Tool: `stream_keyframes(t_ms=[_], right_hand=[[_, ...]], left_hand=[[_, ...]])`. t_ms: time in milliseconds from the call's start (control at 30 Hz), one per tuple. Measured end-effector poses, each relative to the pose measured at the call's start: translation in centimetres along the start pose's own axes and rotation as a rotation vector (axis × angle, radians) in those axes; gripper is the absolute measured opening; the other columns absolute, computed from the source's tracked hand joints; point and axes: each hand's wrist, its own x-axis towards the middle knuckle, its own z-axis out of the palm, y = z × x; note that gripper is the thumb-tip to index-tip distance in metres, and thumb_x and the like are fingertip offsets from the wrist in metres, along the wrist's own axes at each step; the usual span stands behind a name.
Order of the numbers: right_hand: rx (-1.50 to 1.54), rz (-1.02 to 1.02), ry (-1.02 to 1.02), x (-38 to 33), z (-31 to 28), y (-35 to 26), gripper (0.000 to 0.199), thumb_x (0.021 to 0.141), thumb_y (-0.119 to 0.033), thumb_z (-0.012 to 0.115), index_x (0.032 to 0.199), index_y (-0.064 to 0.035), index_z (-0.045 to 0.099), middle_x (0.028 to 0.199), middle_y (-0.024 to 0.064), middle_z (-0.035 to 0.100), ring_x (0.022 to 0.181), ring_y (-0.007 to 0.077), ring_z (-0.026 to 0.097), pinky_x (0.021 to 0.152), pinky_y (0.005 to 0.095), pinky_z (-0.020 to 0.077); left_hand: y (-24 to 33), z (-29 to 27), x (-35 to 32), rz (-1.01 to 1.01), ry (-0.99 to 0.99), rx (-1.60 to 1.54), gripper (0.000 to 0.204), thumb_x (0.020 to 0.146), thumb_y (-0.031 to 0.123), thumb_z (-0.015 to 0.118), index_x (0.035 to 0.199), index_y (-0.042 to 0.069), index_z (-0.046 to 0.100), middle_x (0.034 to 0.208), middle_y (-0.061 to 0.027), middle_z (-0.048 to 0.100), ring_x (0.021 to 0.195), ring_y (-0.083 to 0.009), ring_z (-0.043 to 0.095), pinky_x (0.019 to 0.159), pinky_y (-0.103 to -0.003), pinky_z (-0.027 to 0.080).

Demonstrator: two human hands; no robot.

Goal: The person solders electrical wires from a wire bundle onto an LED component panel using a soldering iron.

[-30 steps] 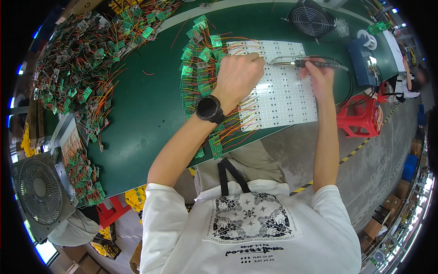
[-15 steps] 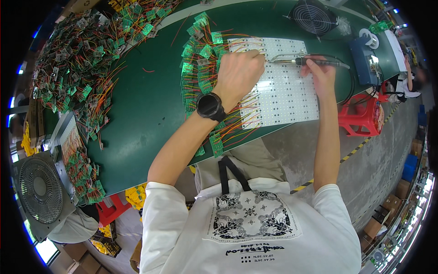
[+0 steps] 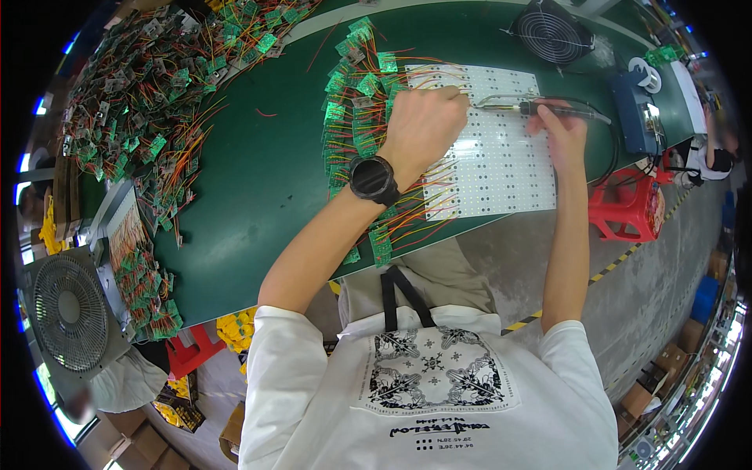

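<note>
My right hand (image 3: 565, 135) is closed around the black handle of a soldering iron (image 3: 578, 113), with a thin metal tube running alongside its shaft. The iron's tip points left over a white LED panel (image 3: 501, 184) dotted in rows, close to the fingertips of my left hand (image 3: 427, 121). That left hand is closed in a pinch at the panel's left part; whatever its fingers hold is hidden. Beneath and beside the left wrist lie small green circuit boards (image 3: 363, 135), their red and yellow wires (image 3: 427, 205) reaching the panel's left edge.
A large heap of wired circuit boards (image 3: 149, 94) covers the table's far left. At the back right are a fan (image 3: 552, 35), a blue soldering station (image 3: 631, 110) and a solder spool (image 3: 647, 76). A red stool (image 3: 627, 207) stands right; a grey fan (image 3: 70, 312) is left.
The whole view has shifted slightly, so the table and both hands appear a little farther right. Both hands keep about the same place over the panel.
</note>
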Motion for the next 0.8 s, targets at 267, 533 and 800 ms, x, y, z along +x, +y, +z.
stream_keyframes(t_ms=[267,533,800], right_hand=[[0.111,-0.013,-0.002,0.2,-0.8,0.8,0.021,0.090,-0.007,0.063,0.105,0.0073,0.063,0.079,0.0136,0.067,0.065,0.0200,0.065,0.060,0.0274,0.0505],[0.187,-0.018,0.036,0.6,-0.4,0.8,0.021,0.088,-0.005,0.066,0.105,0.0069,0.064,0.078,0.0134,0.067,0.062,0.0183,0.064,0.058,0.0268,0.0501],[0.210,-0.016,0.116,0.2,-0.6,1.0,0.020,0.088,-0.005,0.067,0.105,0.0060,0.064,0.078,0.0112,0.067,0.060,0.0151,0.062,0.057,0.0248,0.0471]], left_hand=[[0.0,0.0,0.0,-0.011,-0.003,0.002,0.011,0.080,0.015,0.065,0.075,0.006,0.069,0.074,-0.0061,0.065,0.061,-0.0286,0.063,0.054,-0.039,0.050],[-0.1,-0.8,0.2,0.001,-0.017,0.023,0.010,0.080,0.016,0.066,0.078,0.007,0.069,0.076,-0.0070,0.065,0.062,-0.0293,0.063,0.055,-0.039,0.050],[1.0,-7.2,-0.9,0.051,0.135,-0.073,0.025,0.080,0.021,0.070,0.099,0.006,0.068,0.098,-0.0098,0.063,0.091,-0.0285,0.061,0.073,-0.038,0.053]])
